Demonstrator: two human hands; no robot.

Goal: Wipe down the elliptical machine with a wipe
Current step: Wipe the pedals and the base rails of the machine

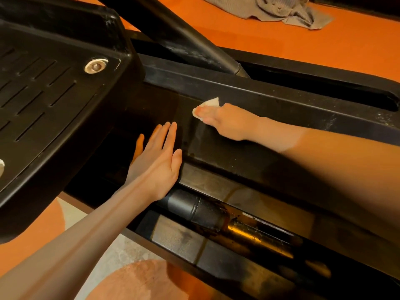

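The black elliptical machine [270, 98] fills the view, its ribbed foot pedal [43, 100] at the left. My right hand [225, 122] presses a small white wipe [208, 103] flat against the black central rail cover, and its fingers cover most of the wipe. My left hand [159, 159] lies flat with straight fingers on the dark surface just below and left of the right hand, beside the pedal's edge. It holds nothing.
A black diagonal arm tube [179, 37] crosses above the rail. Below the hands runs an open track with a dusty roller and metal shaft [227, 219]. A grey towel [281, 9] lies on the orange floor at the top right. A round pinkish mat [138, 280] is at the bottom.
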